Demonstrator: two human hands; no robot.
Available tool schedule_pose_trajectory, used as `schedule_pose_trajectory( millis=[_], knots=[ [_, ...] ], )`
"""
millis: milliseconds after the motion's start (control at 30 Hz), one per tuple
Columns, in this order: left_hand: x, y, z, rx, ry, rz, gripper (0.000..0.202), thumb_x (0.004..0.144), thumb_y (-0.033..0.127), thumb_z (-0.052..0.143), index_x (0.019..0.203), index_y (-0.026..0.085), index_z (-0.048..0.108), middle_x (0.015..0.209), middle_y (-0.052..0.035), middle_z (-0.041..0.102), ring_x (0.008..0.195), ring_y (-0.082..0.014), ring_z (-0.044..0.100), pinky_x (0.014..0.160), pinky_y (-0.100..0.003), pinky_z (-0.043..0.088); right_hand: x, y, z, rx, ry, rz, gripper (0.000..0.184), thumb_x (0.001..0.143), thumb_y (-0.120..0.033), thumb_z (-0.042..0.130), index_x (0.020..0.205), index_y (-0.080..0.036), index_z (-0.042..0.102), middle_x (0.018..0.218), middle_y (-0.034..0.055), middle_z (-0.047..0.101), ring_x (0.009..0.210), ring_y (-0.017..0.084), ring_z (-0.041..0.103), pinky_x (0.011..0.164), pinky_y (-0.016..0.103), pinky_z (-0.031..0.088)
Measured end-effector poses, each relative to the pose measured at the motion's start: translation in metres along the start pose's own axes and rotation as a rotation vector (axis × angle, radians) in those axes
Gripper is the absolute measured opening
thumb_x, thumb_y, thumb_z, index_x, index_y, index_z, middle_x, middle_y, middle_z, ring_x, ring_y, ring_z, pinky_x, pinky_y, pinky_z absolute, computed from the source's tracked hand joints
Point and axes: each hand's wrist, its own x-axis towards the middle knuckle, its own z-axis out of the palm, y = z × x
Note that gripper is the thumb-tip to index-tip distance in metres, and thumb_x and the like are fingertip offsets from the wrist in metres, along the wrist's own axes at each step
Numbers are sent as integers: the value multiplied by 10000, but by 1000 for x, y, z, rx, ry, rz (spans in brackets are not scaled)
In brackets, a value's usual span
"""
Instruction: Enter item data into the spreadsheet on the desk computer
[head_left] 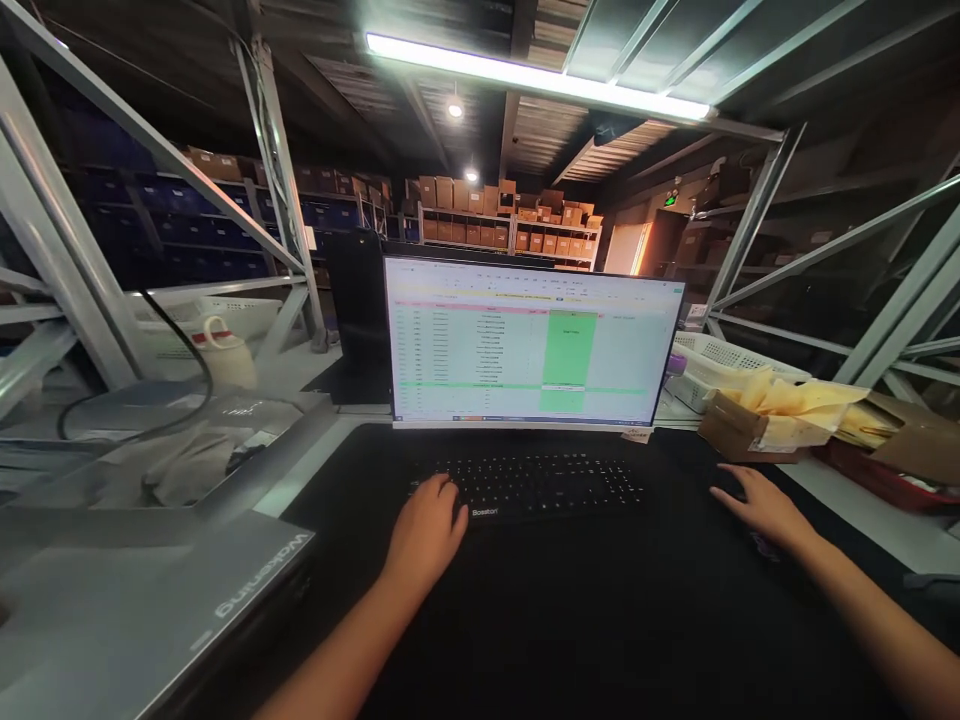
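A black keyboard [540, 483] lies on a black desk mat [570, 610], below a wide monitor [480, 345] that shows a spreadsheet with a green column. My left hand [431, 515] rests over the keyboard's left end, palm down, fingers bent loosely on the keys and thumb apart. It holds nothing. To the right of the keyboard, my right hand [765, 505] is on a dark computer mouse [729, 484], with thumb and fingers on either side of it. Much of the mouse is hard to make out against the mat.
At right stand a cardboard box [739, 428] with yellowish paper or bags and white plastic baskets [731, 360]. A grey box [217, 610] marked "Wakening" lies at left, near a cream jug [227, 360] and a black cable [199, 355]. Metal shelf posts flank the desk.
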Motion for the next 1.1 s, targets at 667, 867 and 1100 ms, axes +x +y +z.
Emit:
schedule_pose_trajectory(
  millis=[667,867,1100],
  knots=[
    [0,-8,3,-39,24,27,271,938,319,427,1002,175,648,1103,-109,657,1033,-273,610,905,-425,506,-26,64,42,64,70,30,567,849,-588,428,1256,-245,624,1323,89,570,1186,271,572,985,441,500],
    [1,-7,2,-37,0,28,257,940,303,417,1008,180,632,1108,-113,655,1043,-267,599,922,-427,496,-26,71,43,45,46,27,564,850,-586,420,1267,-260,614,1335,70,563,1185,265,571,979,432,501],
    [1,-7,1,-65,13,31,252,930,316,426,979,198,644,1098,-104,667,1044,-270,604,933,-435,494,-26,66,42,28,36,44,549,868,-578,412,1277,-268,610,1349,66,551,1191,265,565,955,421,504]
  ],
)
